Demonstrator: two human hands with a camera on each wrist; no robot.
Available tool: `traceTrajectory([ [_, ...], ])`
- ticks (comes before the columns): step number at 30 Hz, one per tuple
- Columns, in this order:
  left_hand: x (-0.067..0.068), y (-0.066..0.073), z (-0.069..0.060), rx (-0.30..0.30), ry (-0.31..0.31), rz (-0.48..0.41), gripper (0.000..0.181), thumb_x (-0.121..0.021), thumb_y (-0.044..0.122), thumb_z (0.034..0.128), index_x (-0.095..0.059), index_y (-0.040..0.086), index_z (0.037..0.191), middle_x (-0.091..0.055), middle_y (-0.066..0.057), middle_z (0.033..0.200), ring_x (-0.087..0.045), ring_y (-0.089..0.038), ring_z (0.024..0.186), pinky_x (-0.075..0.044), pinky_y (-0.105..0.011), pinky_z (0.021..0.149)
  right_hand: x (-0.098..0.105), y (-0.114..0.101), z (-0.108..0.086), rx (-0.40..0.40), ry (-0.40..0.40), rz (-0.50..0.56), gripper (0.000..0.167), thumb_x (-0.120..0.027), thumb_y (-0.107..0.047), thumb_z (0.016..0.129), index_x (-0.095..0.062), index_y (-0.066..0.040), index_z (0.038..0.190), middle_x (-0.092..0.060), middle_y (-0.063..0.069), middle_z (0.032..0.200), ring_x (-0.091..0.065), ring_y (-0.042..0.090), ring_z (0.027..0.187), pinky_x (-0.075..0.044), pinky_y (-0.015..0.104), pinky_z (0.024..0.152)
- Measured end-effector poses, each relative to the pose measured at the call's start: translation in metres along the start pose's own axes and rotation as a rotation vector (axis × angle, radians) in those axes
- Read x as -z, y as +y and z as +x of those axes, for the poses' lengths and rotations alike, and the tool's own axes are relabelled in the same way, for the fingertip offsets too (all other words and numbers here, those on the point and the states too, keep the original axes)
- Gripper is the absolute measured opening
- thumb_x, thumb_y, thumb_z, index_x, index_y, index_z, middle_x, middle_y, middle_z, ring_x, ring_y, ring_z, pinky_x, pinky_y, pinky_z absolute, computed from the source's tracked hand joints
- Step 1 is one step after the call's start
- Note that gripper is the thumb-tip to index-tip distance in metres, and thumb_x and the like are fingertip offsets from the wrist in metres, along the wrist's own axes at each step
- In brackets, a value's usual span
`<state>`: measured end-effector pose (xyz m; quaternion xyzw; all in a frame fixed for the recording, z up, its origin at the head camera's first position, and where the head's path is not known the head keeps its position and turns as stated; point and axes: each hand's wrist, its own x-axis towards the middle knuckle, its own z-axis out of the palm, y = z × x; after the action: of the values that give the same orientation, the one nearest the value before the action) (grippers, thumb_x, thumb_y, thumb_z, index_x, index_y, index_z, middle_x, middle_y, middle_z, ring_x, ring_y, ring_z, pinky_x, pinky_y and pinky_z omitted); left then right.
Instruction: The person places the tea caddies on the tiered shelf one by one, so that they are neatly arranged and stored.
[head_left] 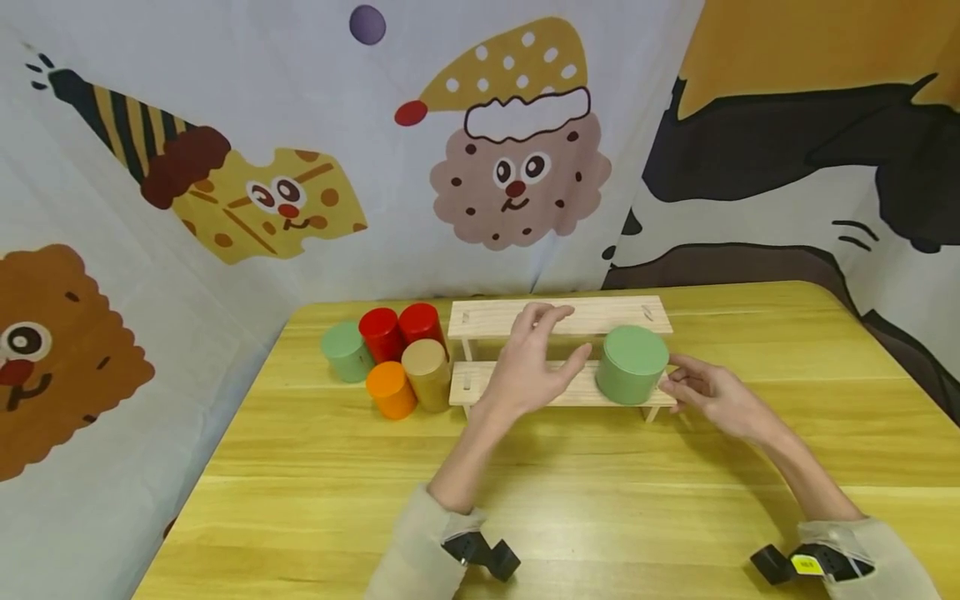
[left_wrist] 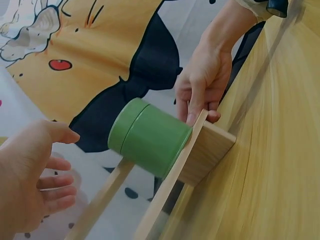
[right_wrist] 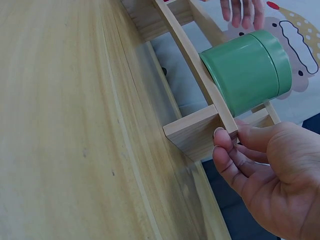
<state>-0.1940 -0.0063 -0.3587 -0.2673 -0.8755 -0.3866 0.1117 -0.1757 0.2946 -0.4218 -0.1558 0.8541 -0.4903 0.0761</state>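
A green lidded tin stands upright at the right end of the lower board of a two-step wooden shelf. My right hand pinches the right end of that lower board; in the right wrist view the thumb is on one face and curled fingers on the other. Left of the tin, my left hand hovers over the shelf with fingers spread and nothing in them. The left wrist view shows a gap between this hand and the green tin.
Left of the shelf several tins stand close together: a green one, two red ones, the nearer to the shelf, a tan one and an orange one. Behind the wooden table hangs a cartoon-printed cloth.
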Motion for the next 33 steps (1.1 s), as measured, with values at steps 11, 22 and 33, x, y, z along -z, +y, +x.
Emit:
traceTrajectory([
  [11,0.017,-0.016,-0.008,-0.011,0.033,-0.033,0.054,-0.069,0.030,0.0944,-0.055,0.009,0.142,-0.051,-0.007,0.133,-0.050,-0.023,0.124,-0.046,-0.045,0.104,0.001,0.001,-0.002,-0.002,0.005,-0.031,0.060,-0.056,-0.018,0.105,-0.031,0.015,0.149,-0.062,0.021,0.109,-0.069,0.025,0.083,-0.059,0.034,0.076],
  [22,0.037,-0.030,-0.020,-0.015,0.077,-0.017,0.049,-0.070,0.027,0.0940,-0.058,0.006,0.137,-0.052,-0.008,0.130,-0.051,-0.024,0.118,-0.047,-0.045,0.099,0.000,0.001,-0.002,0.000,0.005,-0.023,0.060,-0.056,-0.018,0.105,-0.031,0.015,0.149,-0.063,0.021,0.109,-0.069,0.025,0.084,-0.059,0.033,0.077],
  [33,0.061,-0.044,-0.034,-0.008,0.117,-0.009,0.048,-0.071,0.023,0.0934,-0.058,0.005,0.136,-0.050,-0.009,0.129,-0.053,-0.026,0.113,-0.047,-0.046,0.098,0.000,0.001,-0.002,0.008,0.007,-0.022,0.059,-0.056,-0.016,0.105,-0.032,0.016,0.148,-0.063,0.021,0.108,-0.069,0.026,0.084,-0.059,0.034,0.076],
])
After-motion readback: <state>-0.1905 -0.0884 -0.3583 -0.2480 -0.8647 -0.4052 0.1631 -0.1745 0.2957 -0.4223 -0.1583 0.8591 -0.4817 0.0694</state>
